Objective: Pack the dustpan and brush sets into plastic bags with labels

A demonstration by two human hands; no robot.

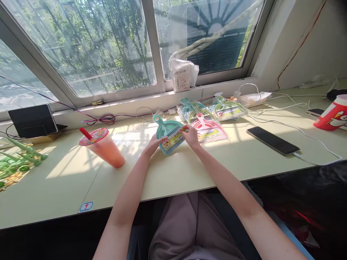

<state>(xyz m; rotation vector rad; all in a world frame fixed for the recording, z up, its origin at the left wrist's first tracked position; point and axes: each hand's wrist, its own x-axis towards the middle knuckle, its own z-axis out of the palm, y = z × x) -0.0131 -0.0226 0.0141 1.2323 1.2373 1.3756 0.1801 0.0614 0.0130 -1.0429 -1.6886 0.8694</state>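
A teal mini dustpan and brush set (pixel 166 126) with a yellow printed label (pixel 173 140) is held tilted above the table. My left hand (pixel 154 145) grips its left lower side, thumb over the label's end. At the opposite side, my right hand (pixel 190 135) is closed, thumb and fingertips pinched at the label's right end; whether they hold the label or the pan's edge is hard to see. Just behind lie similar sets in clear wrappers: a pink dustpan set (pixel 207 127), a green dustpan set (pixel 227 108) and a teal dustpan set (pixel 187 104), partly overlapping.
A cup with a red straw (pixel 105 150) stands left. To the right are a phone (pixel 272 140) on a white cable and a red cup (pixel 332 115). A tissue pack (pixel 181 77) rests on the sill; a tablet (pixel 33 121) and green pieces (pixel 20 159) are far left.
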